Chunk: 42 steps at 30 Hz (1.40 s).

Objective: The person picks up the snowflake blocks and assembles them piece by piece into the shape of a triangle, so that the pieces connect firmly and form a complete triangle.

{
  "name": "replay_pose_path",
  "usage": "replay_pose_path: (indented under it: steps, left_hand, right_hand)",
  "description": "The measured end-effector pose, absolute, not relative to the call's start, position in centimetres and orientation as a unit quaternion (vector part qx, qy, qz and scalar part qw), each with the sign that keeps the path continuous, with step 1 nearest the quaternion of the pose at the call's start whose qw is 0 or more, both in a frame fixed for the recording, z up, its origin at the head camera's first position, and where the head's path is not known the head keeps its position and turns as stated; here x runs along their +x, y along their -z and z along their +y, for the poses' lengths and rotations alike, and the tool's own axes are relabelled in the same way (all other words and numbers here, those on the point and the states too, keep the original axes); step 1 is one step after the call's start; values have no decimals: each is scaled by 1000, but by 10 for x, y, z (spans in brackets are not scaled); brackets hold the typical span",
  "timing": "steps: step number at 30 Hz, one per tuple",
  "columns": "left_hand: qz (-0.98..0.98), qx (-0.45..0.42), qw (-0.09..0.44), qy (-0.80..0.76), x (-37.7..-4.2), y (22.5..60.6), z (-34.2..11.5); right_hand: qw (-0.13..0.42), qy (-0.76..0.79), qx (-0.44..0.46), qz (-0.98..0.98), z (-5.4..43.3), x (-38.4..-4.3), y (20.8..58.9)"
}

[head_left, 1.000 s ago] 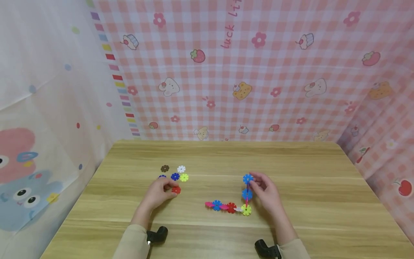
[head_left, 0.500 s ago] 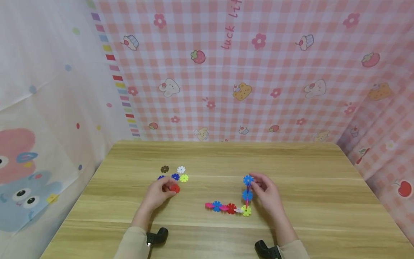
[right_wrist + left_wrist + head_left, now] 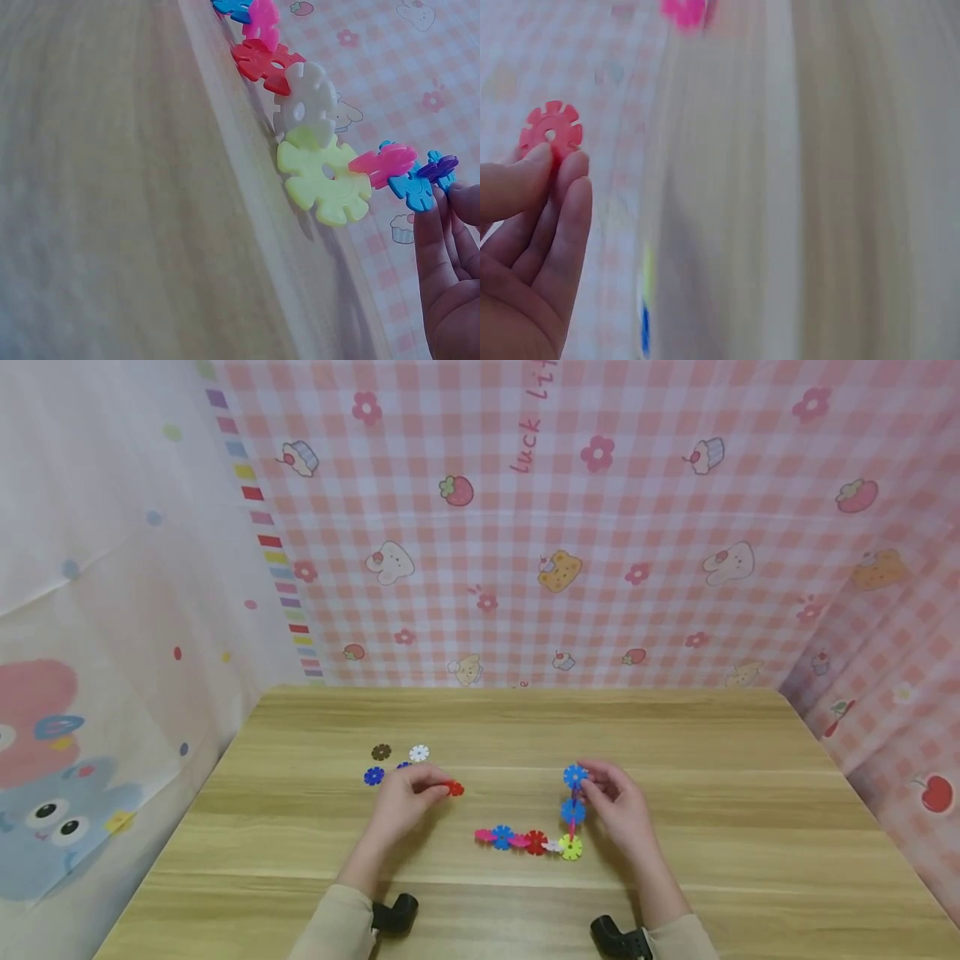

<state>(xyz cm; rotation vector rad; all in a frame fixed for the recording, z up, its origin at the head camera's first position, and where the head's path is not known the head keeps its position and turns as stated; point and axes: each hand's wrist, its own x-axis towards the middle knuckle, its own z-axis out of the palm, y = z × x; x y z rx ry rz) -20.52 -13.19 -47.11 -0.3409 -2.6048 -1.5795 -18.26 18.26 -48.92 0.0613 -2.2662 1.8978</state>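
Observation:
Between thumb and fingertips, my left hand (image 3: 405, 800) pinches a red snowflake disc (image 3: 455, 788), raised off the table; its notched rim shows in the left wrist view, where the red disc (image 3: 553, 124) points up. My right hand (image 3: 621, 802) pinches the blue end disc (image 3: 575, 776) of an L-shaped chain of interlocked snowflake discs. A yellow-green disc (image 3: 326, 176) forms the chain's corner. From it a pink, a blue and a purple disc (image 3: 439, 167) lead to my fingers, while a white disc (image 3: 306, 105), a red disc (image 3: 536, 842) and pink and blue ones run leftward.
Left of the chain lie loose discs on the wooden table (image 3: 480, 927): brown (image 3: 381, 752), white (image 3: 418, 752) and dark blue (image 3: 373, 776). Another blue disc (image 3: 405, 766) is partly covered by my left hand. Patterned cloth (image 3: 510, 527) hangs behind the table.
My left hand has moved right, away from the loose discs, carrying the red disc towards the chain. The dark blue disc behind it is uncovered. My right hand and the chain stay nearly still.

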Motion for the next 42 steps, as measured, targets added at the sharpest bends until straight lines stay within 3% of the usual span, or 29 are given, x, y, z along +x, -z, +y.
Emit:
replay_pose_path:
  steps: [18, 42]
  left_hand:
    - [-815, -155, 51, 556, -210, 463, -21]
    - [-801, -175, 107, 562, -216, 476, 12]
  right_hand:
    - [74, -636, -13, -768, 180, -184, 488]
    - [110, -636, -6, -764, 182, -184, 490]
